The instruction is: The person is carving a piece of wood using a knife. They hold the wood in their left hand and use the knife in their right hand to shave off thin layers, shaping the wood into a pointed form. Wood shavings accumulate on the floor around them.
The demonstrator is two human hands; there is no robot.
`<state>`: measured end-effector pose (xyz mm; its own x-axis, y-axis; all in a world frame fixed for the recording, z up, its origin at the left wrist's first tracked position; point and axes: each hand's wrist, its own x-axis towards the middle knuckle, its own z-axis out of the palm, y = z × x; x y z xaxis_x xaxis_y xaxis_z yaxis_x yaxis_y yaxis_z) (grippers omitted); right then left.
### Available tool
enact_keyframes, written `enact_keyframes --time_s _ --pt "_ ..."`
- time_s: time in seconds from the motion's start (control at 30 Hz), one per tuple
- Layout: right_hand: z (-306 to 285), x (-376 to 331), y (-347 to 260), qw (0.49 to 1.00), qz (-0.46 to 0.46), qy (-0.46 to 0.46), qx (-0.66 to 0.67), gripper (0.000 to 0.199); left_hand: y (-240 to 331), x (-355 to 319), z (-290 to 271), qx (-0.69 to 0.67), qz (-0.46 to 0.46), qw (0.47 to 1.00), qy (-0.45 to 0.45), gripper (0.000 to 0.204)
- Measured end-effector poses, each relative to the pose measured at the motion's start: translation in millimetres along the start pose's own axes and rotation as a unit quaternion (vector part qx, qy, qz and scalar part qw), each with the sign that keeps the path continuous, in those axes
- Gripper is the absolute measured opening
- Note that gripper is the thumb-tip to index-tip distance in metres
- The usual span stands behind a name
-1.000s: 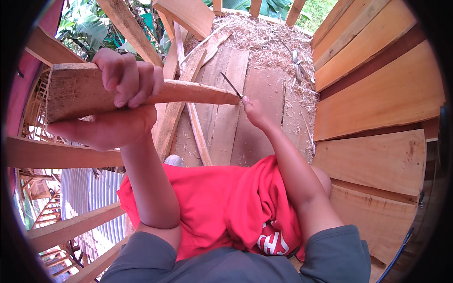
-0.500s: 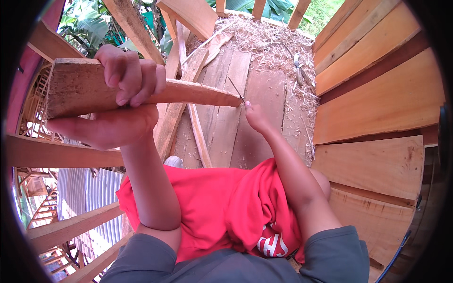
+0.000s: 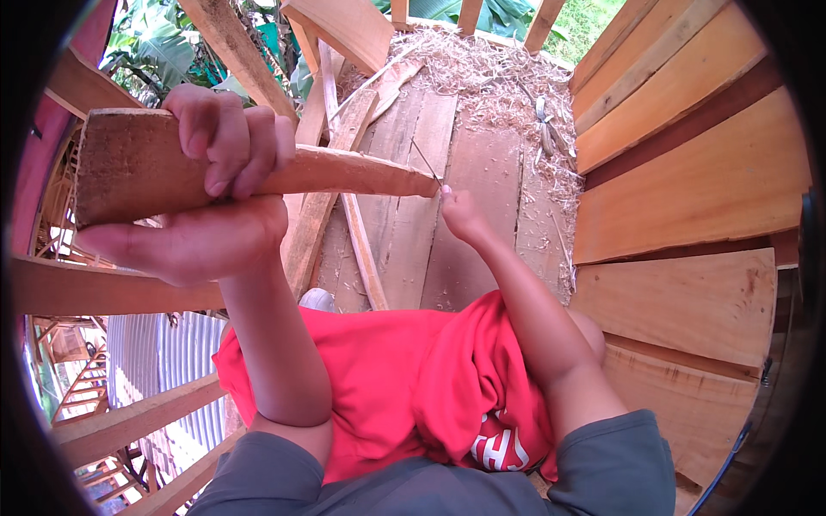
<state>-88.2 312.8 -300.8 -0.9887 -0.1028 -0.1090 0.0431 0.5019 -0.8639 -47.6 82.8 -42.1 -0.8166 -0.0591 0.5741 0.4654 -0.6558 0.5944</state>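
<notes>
- Left hand (image 3: 225,228): grip clamped around the wooden piece (image 3: 335,169), partly hiding it, raised above the floor (image 3: 473,245).
- Right hand (image 3: 463,215): grip closed on a thin blade (image 3: 423,158), handle hidden; contact with wood unclear.
- Beyond, tangled shavings (image 3: 477,73).
</notes>
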Motion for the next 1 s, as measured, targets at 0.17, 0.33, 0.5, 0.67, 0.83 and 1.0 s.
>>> enact_keyframes --time_s 0.17,0.33,0.5,0.67,0.83,1.0 --pt "6.1 -10.5 -52.9 0.998 -0.064 0.001 0.028 0.051 3.9 1.3 2.2 0.087 0.038 0.990 0.103 0.084" --pt "2.6 -5.1 -25.5 0.999 0.052 -0.016 0.003 0.053 3.2 6.3 6.7 0.114 0.035 0.984 0.132 0.087" --pt "7.9 -11.3 -38.9 0.996 -0.083 0.013 0.030 0.052 0.3 5.3 8.6 0.103 0.039 0.984 0.138 0.089" --pt "13.0 -14.2 -54.1 0.999 -0.033 0.008 -0.008 0.051 7.7 11.9 -9.7 0.131 0.051 0.968 0.208 0.086" --pt "7.6 -24.9 -83.5 0.997 -0.057 0.035 -0.031 0.052 7.0 13.0 -9.7 0.158 0.072 0.954 0.246 0.086" --pt "4.5 -10.1 -41.8 0.998 0.041 0.006 -0.047 0.053 1.7 11.2 5.4 0.157 0.053 0.963 0.211 0.089"
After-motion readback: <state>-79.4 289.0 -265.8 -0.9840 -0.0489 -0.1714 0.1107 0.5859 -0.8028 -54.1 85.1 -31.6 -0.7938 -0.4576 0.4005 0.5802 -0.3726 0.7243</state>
